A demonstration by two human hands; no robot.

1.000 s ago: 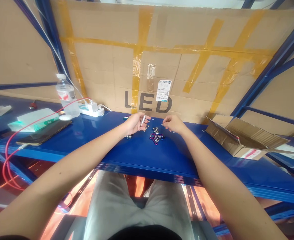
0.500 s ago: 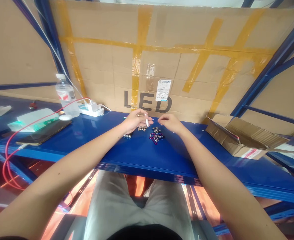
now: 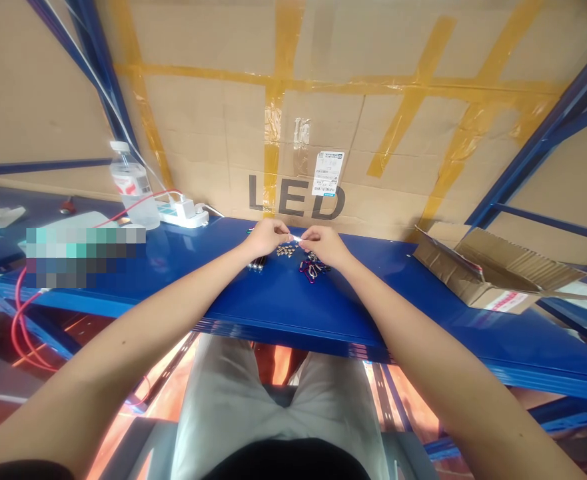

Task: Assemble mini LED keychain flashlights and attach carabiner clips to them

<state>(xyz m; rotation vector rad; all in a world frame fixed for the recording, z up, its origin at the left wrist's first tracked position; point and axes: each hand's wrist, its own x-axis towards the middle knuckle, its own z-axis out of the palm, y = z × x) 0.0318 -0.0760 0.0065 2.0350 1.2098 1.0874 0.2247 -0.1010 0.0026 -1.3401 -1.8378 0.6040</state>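
Between my two hands is a small white cylinder (image 3: 296, 239), too small to name more exactly. My left hand (image 3: 268, 239) pinches its left end, and the fingers of my right hand (image 3: 326, 244) are closed at its right end. Just below them on the blue tabletop lie several small brass-coloured pieces (image 3: 286, 251). A bunch of coloured carabiners (image 3: 313, 270) sits under my right hand, with small dark metal parts (image 3: 312, 256) partly hidden behind the fingers. Several dark tubes with silvery ends (image 3: 257, 263) lie under my left wrist.
An open cardboard box (image 3: 478, 273) stands at the right. A water bottle (image 3: 134, 187) and a white power strip (image 3: 183, 213) are at the back left, with a red cable (image 3: 18, 320) hanging over the edge. A large taped carton (image 3: 213, 133) closes off the back.
My right hand has moved left to meet my left hand, and its fingers have closed on the white cylinder. The cylinder has turned from upright to nearly level.
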